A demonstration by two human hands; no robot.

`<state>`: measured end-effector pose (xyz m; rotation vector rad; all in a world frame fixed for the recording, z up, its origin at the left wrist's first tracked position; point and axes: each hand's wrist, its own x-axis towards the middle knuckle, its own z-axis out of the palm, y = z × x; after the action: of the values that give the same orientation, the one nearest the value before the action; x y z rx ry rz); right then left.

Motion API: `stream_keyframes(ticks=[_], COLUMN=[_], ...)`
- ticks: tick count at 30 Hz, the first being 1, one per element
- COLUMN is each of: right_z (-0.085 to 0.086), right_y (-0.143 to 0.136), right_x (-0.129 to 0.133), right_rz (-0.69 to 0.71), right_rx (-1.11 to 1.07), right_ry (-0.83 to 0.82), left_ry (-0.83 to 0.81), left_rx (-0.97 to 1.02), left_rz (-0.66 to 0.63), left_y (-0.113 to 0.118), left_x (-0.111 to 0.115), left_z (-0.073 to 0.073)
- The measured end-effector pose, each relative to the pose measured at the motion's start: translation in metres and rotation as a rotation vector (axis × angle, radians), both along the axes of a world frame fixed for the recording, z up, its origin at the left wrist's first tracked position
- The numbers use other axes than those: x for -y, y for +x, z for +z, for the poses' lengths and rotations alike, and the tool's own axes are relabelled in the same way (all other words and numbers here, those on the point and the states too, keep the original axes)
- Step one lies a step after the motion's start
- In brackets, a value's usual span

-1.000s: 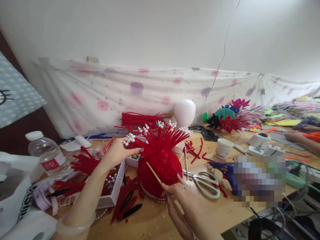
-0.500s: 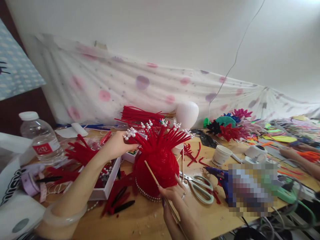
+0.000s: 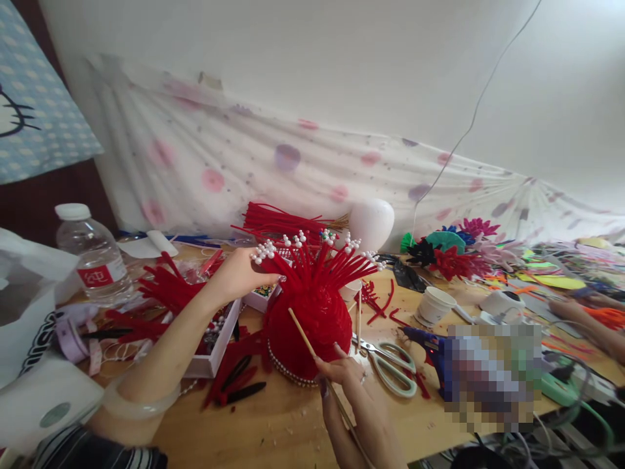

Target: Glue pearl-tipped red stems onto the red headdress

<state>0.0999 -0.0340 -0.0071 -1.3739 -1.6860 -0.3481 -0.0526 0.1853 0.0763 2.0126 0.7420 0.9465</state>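
In front of me stands a dome-shaped red headdress [image 3: 312, 326] that looks made of fuzzy pipe cleaners, with a row of pearl beads along its lower edge. Red stems [image 3: 325, 270] fan up from its top, tipped with white bead clusters [image 3: 352, 242]. My left hand [image 3: 239, 273] grips the left side of this fan; the thumb shows against the stems and the other fingers are partly hidden behind them. In my right hand [image 3: 354, 397] is a thin wooden stick [image 3: 303, 333], its upper end slanting across the front of the dome.
Scissors [image 3: 390, 368], a paper cup [image 3: 434, 305] and a blue glue gun [image 3: 430, 348] lie to the right. At left are a water bottle [image 3: 97, 260], a bead box [image 3: 215, 352] and red pipe cleaners [image 3: 168, 286]. Another person's hand [image 3: 569, 309] is at far right.
The view has shifted slightly, so the scene sits a little further right. Both hands keep their hold, and the stick stays before the dome.
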Motion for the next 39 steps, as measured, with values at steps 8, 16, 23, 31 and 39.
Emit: stream_keyframes(ticks=[8,16,23,31,39], right_z=[-0.001,0.008,0.002,0.004,0.012], right_y=[0.003,0.003,0.002,-0.005,-0.007], right_x=[-0.004,0.001,-0.003,-0.002,0.001], right_rz=[0.025,-0.041,-0.021,0.043,0.095], right_rx=[0.108,0.085,0.109,0.017,-0.064], right_ry=[-0.005,0.038,0.045,-0.009,-0.006], left_ry=[-0.012,-0.013,-0.004,0.012,0.008], left_rx=[0.009,0.016,-0.001,0.007,0.004], left_rz=[0.002,-0.027,-0.003,-0.014,-0.001], left_y=[0.000,0.001,0.001,0.001,0.001], left_x=[0.000,0.002,0.004,0.002,0.003], left_z=[0.000,0.001,0.003,0.002,0.002])
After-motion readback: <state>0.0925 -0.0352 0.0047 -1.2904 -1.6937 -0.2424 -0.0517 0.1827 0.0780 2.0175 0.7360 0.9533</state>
